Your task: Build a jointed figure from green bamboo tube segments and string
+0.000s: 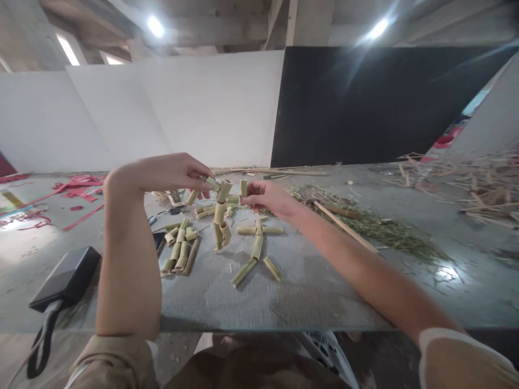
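Note:
A small jointed figure made of hollow green bamboo pieces (220, 212) is held upright above the table, its lower pieces near the tabletop. My left hand (192, 175) pinches a short bamboo piece (213, 183) at the figure's upper left. On the other side, my right hand (259, 195) grips an upright short bamboo tube (243, 189) between thumb and fingers. Whether that tube is joined to the figure I cannot tell. In front of my right hand, more bamboo pieces (257, 246) lie flat, laid out like a body with arms and legs.
Several cut bamboo pieces (182, 251) lie grouped at the left. A black box with a strap (67, 278) rests near the left table edge. Red strips (81, 189) lie farther left. Green shavings (389, 232) and a long stick (344, 227) lie right, beyond them thin sticks (482, 189).

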The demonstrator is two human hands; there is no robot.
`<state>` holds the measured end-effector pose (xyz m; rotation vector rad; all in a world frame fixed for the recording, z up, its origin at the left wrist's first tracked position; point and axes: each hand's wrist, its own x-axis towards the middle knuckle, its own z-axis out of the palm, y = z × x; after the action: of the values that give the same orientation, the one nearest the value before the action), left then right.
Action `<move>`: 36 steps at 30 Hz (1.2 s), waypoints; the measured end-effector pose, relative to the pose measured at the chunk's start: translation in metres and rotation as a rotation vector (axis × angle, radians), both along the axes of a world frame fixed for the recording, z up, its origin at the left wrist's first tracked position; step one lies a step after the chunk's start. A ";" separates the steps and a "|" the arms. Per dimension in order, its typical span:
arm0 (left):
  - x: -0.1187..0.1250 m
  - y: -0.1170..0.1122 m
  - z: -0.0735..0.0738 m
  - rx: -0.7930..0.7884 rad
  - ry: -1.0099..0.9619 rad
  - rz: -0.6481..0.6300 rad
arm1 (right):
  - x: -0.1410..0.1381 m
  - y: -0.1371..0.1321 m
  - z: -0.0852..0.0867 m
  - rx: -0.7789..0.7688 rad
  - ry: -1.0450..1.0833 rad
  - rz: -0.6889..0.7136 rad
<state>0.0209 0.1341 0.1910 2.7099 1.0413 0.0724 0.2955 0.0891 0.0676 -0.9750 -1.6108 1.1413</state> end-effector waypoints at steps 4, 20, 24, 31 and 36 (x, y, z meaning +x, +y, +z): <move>-0.001 0.001 -0.001 -0.008 -0.019 -0.008 | -0.003 -0.001 0.000 0.017 0.022 -0.006; 0.003 0.015 -0.012 -0.024 -0.015 -0.027 | -0.014 0.002 -0.009 0.142 0.156 -0.185; 0.019 0.021 -0.021 -0.153 -0.059 -0.090 | -0.019 0.002 -0.011 0.062 0.239 -0.165; 0.055 0.027 -0.054 -0.186 -0.053 -0.173 | -0.018 0.008 -0.023 -0.038 0.284 -0.116; 0.049 0.021 -0.079 -0.271 -0.289 -0.091 | -0.013 0.000 -0.025 -0.132 0.335 -0.070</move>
<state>0.0702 0.1548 0.1116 2.4083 0.7815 0.2776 0.2826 0.0893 0.0423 -0.8636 -1.2385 1.2986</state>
